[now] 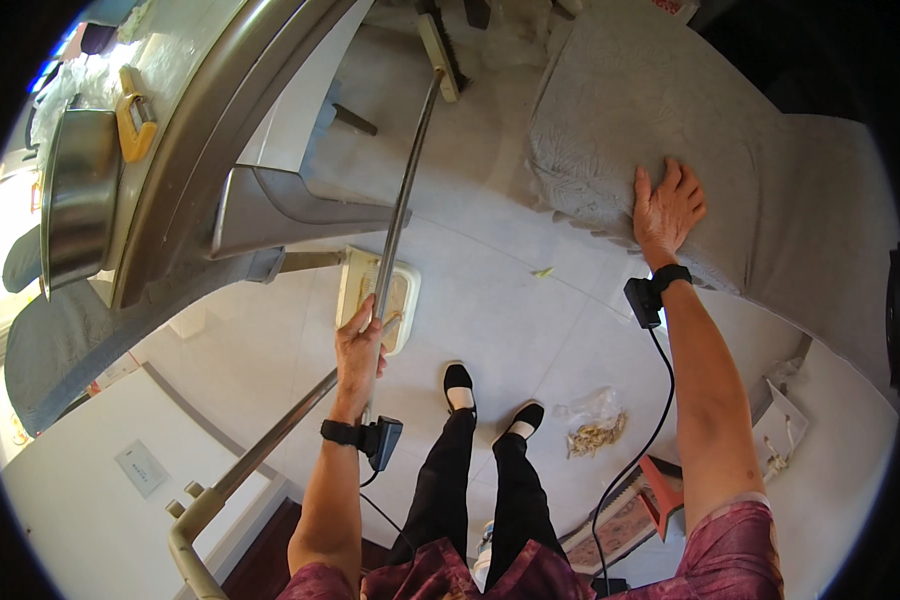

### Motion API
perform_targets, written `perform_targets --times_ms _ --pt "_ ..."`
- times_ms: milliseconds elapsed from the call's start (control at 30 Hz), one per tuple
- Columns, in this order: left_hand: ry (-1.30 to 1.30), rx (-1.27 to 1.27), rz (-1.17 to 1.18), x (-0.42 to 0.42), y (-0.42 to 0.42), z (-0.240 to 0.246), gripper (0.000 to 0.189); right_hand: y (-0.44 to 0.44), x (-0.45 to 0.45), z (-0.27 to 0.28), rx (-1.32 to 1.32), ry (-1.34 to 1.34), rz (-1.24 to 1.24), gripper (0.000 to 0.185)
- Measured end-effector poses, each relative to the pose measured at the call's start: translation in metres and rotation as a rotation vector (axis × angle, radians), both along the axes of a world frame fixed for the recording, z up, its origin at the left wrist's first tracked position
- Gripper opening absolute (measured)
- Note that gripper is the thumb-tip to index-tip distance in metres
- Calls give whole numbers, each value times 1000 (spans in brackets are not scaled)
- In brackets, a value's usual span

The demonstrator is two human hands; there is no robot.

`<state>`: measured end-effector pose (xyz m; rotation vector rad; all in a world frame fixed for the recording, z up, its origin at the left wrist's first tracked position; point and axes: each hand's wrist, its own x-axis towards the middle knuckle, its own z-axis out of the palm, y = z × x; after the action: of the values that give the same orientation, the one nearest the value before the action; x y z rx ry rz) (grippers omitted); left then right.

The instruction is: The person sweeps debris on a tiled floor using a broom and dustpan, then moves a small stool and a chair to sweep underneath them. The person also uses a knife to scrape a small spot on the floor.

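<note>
My left hand (360, 352) is wrapped around the metal pole of a broom (407, 184). Its bristled head (441, 60) points away from me, at the top of the view. A cream dustpan (403, 300) lies on the floor beyond this hand. The dustpan's long handle (270, 427) slants to the lower left and passes by my left hand; whether my fingers also hold it I cannot tell. With fingers spread, my right hand (667, 206) rests on the grey fabric cover of a sofa (630, 97) and holds nothing.
Brown scraps (596, 436) and a clear plastic bag (600, 405) lie right of my feet. A small green scrap (544, 271) is farther ahead. At left stands a table (187, 142) bearing a steel pot (82, 195) and a yellow-handled tool (131, 120). A white cabinet (82, 487) stands lower left.
</note>
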<state>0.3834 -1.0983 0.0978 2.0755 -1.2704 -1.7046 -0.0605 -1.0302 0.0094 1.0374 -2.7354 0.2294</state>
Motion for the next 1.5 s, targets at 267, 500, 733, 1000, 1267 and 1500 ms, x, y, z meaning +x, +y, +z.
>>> perform_targets --times_ms 267,500,733,1000,1267,1500 --pt "-238 -232 -187 20 -5 -7 41 2 -2 -8 -129 87 60 56" --pt "-753 -514 -608 15 -21 -1 44 2 -2 -6 -141 81 68 56" --pt "-669 -495 -730 -9 -46 -20 54 2 -1 -5 -146 86 65 55" --pt "-585 -403 -870 35 20 -20 72 3 -3 -5 -123 89 60 59" --pt "-681 -196 -1039 127 130 88 78 2 -1 -2 -64 42 37 61" --pt "-670 34 -891 184 140 187 59 4 -1 -3 -51 61 43 59"
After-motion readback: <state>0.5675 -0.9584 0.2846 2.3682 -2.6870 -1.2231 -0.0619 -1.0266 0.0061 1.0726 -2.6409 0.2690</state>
